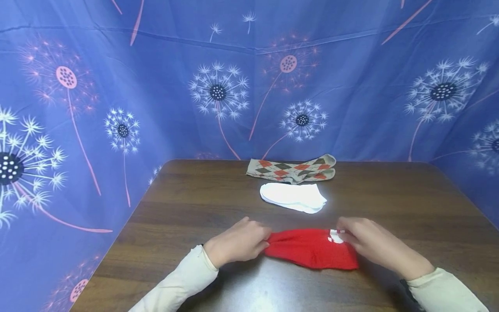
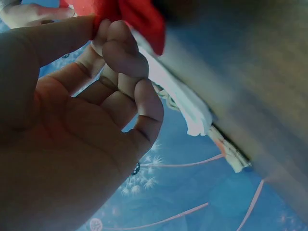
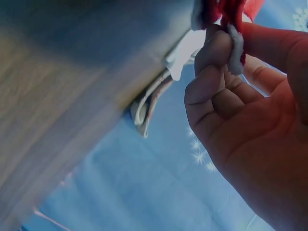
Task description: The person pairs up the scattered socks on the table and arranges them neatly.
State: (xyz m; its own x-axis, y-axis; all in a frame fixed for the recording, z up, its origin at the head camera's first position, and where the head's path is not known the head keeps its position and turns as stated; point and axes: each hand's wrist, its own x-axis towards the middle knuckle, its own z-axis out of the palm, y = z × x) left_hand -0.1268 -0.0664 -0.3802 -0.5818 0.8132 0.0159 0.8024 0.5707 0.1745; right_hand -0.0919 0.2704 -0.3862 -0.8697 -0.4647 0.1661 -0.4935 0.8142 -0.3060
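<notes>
A red sock (image 1: 308, 248) with a white patch is stretched between my two hands, low over the near part of the table. My left hand (image 1: 239, 242) pinches its left end between thumb and fingertips, as the left wrist view shows on the red cloth (image 2: 142, 21). At the other end, my right hand (image 1: 372, 242) pinches the edge near the white patch. The right wrist view shows a fuzzy white strip (image 3: 236, 50) between thumb and index finger. How much of the sock touches the table cannot be told.
White ankle socks (image 1: 292, 197) lie flat just beyond the red sock. Behind them, argyle socks (image 1: 290, 170) in beige, orange and dark green lie near the far edge of the brown wooden table (image 1: 187, 208). A blue dandelion-print cloth (image 1: 156, 86) hangs around the table's back and sides.
</notes>
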